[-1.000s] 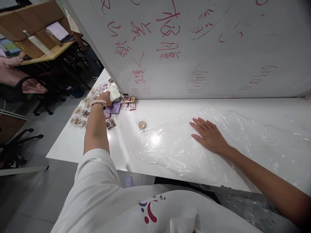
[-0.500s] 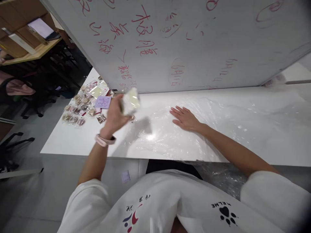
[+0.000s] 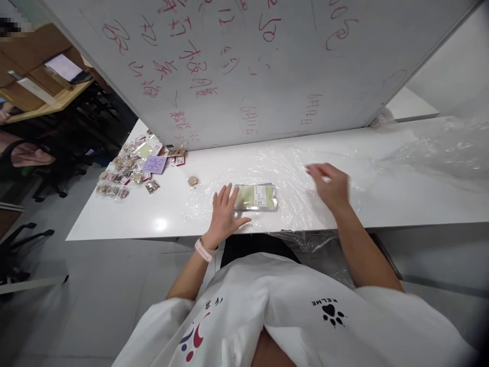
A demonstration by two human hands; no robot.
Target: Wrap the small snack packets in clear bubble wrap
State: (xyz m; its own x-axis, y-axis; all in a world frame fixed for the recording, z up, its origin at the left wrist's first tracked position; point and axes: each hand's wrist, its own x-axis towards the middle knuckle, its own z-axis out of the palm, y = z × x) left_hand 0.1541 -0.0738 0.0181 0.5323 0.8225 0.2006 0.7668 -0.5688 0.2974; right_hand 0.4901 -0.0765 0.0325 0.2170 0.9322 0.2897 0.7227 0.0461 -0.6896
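Note:
A pale green foil pouch (image 3: 255, 197) with a white label lies flat on clear plastic film (image 3: 294, 178) spread over the white table. A grey edge behind it suggests another pouch beneath. My left hand (image 3: 225, 210) rests at the pouch's left end, fingers spread and thumb pointing right. To the right of the pouch, my right hand (image 3: 331, 187) is raised over the film, fingers curled against the thumb. It appears to pinch the film, though the fingertips are slightly blurred. A small round wrapped packet (image 3: 193, 181) sits left of the pouch.
Several small wrapped packets (image 3: 114, 190) and a purple square packet (image 3: 154, 164) are heaped at the table's left end. A whiteboard (image 3: 267, 81) with red writing stands along the back edge. More film (image 3: 439, 153) lies rumpled at the right.
My left hand has set the pouch down on the film and opened. My right hand, flat on the film before, has lifted, moved right and curled. Film at the right has become rumpled.

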